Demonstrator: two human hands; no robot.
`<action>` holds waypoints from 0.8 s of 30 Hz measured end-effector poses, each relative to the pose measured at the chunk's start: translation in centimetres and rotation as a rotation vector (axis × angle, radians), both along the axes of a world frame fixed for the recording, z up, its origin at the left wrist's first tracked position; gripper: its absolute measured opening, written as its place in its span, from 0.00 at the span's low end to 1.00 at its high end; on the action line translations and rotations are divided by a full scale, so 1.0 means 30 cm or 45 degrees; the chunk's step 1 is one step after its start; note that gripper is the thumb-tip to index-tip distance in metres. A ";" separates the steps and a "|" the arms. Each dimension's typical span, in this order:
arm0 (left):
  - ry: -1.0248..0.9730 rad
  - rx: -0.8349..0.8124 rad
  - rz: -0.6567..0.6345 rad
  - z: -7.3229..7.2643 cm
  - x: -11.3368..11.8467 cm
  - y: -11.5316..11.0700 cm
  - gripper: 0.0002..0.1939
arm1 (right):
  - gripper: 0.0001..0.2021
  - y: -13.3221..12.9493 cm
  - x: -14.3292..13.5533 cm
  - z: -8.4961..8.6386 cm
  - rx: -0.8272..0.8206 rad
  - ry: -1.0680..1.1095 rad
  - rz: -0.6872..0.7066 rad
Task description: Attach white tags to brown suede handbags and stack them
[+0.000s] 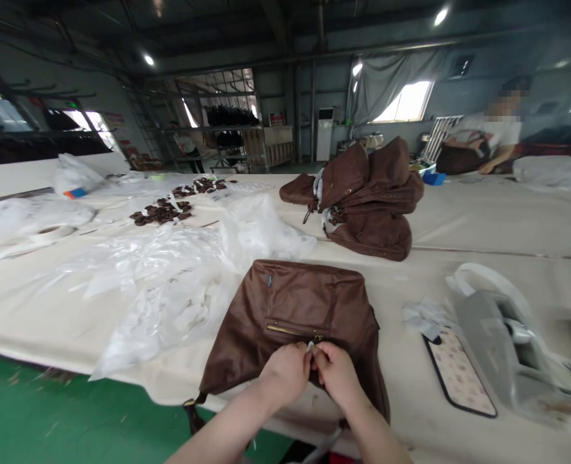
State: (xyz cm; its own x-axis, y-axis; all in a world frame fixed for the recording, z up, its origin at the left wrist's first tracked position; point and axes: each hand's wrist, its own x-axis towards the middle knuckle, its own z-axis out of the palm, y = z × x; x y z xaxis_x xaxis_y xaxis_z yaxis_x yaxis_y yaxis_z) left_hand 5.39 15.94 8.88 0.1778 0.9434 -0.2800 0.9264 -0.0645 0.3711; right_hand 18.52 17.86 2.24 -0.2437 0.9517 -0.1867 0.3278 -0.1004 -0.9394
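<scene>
A brown leather-look handbag (298,296) lies at the table's front edge, its strap hanging down at the lower left. On its face are a gold zip (285,330) and a small dark label (270,280). My left hand (288,370) and my right hand (334,368) meet over the bag just below the zip's right end. The fingers of both are closed in a pinch around a small white piece (309,347), perhaps paper or tape. Most of that piece is hidden by my fingertips.
Several brown bags (372,193) are piled farther back. Clear plastic bags (179,283) spread to the left, with brown strap pieces (162,211) beyond. At right lie a patterned phone case (462,374) and a grey tape dispenser (493,335). A person (495,132) works across the table.
</scene>
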 end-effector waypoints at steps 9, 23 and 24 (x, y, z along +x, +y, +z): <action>-0.010 0.027 0.040 -0.072 -0.029 0.025 0.19 | 0.11 -0.023 0.009 0.021 0.117 -0.194 -0.035; -0.004 -0.037 0.016 -0.104 -0.033 0.055 0.18 | 0.20 -0.104 1.082 0.268 0.419 -0.862 -1.102; -0.011 -0.042 0.020 -0.105 -0.034 0.055 0.18 | 0.19 -0.095 1.115 0.264 0.379 -0.812 -1.083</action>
